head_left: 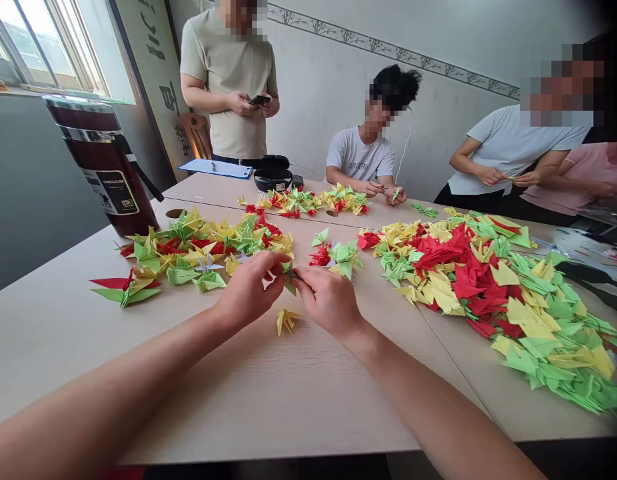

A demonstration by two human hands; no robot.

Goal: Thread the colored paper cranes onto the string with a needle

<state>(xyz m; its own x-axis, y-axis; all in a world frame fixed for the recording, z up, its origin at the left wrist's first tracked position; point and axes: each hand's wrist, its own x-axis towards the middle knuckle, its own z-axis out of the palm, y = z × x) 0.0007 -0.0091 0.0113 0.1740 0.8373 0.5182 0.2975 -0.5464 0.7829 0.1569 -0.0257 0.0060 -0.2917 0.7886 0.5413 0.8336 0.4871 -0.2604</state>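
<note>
Both my hands meet over the middle of the table, pinching a small green origami crane (290,283) between them. My left hand (253,283) grips it from the left with thumb and forefinger. From the other side my right hand (329,299) holds it, its fingers curled in; they hide much of the folded paper. A yellow paper crane (286,321) lies on the table just below my fingertips. Beyond my hands sits a small cluster of red and green cranes (342,257). To the left spreads a pile of green, yellow and red cranes (188,243).
A large heap of folded paper cranes (468,280) covers the right of the table (268,400). A dark red vacuum flask (106,167) stands at the left. Farther back lie a blue clipboard (216,168) and a black case (272,175). Several people are around the far side.
</note>
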